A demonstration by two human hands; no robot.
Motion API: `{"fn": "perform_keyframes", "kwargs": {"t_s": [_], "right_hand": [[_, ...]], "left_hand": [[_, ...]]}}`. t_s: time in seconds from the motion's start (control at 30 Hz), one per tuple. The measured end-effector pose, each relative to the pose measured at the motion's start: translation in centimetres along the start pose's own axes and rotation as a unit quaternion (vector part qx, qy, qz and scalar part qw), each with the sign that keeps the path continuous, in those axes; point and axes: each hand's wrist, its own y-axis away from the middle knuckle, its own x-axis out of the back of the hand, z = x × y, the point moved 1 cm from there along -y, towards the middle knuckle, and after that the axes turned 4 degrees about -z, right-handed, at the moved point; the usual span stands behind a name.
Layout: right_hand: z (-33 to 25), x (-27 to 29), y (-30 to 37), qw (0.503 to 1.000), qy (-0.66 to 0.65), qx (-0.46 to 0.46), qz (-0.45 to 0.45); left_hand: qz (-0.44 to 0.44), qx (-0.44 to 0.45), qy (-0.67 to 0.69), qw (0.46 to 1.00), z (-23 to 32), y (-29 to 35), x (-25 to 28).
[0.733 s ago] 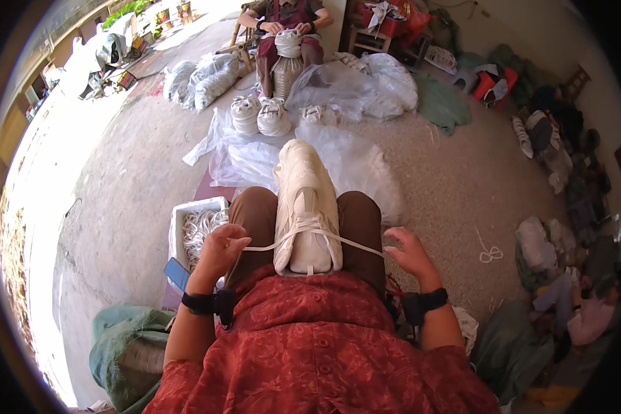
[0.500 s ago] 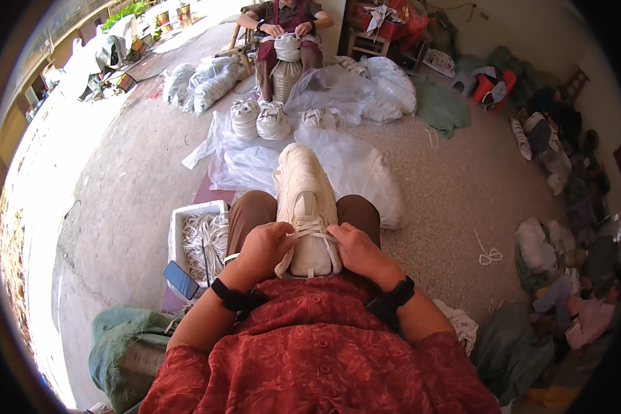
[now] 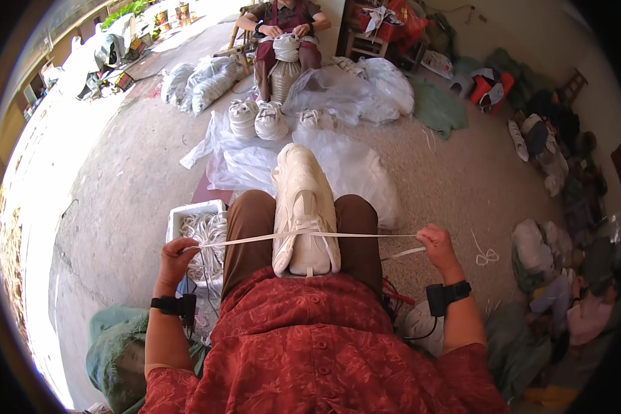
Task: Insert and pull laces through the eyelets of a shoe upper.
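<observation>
A cream-white sneaker [image 3: 300, 183] rests between my thighs, toe pointing away from me. Its white shoelace [image 3: 255, 239] is stretched almost level across the shoe's upper, one end drawn out to each side. My left hand [image 3: 176, 258] pinches one end above the lace box. Out past my right thigh, my right hand [image 3: 436, 243] pinches the other end, and a loose tail of lace hangs beside its fingers. Both hands are well apart from the shoe.
A white foam box [image 3: 175, 219] of laces stands left of my leg. Several white shoes [image 3: 272, 121] sit on clear plastic sheeting [image 3: 245, 165] ahead. Beyond them a co-worker [image 3: 286, 31] handles a shoe. A green sack [image 3: 114, 359] lies at lower left; bags and piled goods line the right.
Both hands have moved outward from the sneaker's laces, left hand to the left and right hand to the right, pulling the lace taut between them.
</observation>
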Motion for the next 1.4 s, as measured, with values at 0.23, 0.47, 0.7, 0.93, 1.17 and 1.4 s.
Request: {"fn": "perform_keyframes", "kwargs": {"t_s": [0.23,0.47,0.7,0.93,1.17,1.4], "right_hand": [[13.9,12.3,11.9,0.964,0.047,-0.258,0.041],[19.7,22.4,24.5,0.939,0.157,-0.295,0.077],[20.4,17.8,25.7,0.850,0.283,-0.426,0.124],[4.8,-1.9,2.6,0.825,-0.400,-0.354,-0.185],[-8.8,-12.0,-6.9,0.883,-0.407,-0.022,-0.235],[-9.6,-13.5,-6.9,0.931,-0.362,-0.017,-0.040]], "left_hand": [[0.085,0.227,0.001,0.970,-5.8,7.2,15.5],[0.099,0.321,-0.102,0.936,-9.8,11.8,25.0],[0.183,0.412,-0.350,0.821,-15.8,15.6,22.3],[0.023,0.363,0.320,0.875,-7.5,3.1,2.1],[-0.330,0.246,0.204,0.888,8.5,-3.0,-9.4],[-0.321,0.169,0.219,0.906,8.9,-3.8,-12.3]]}}
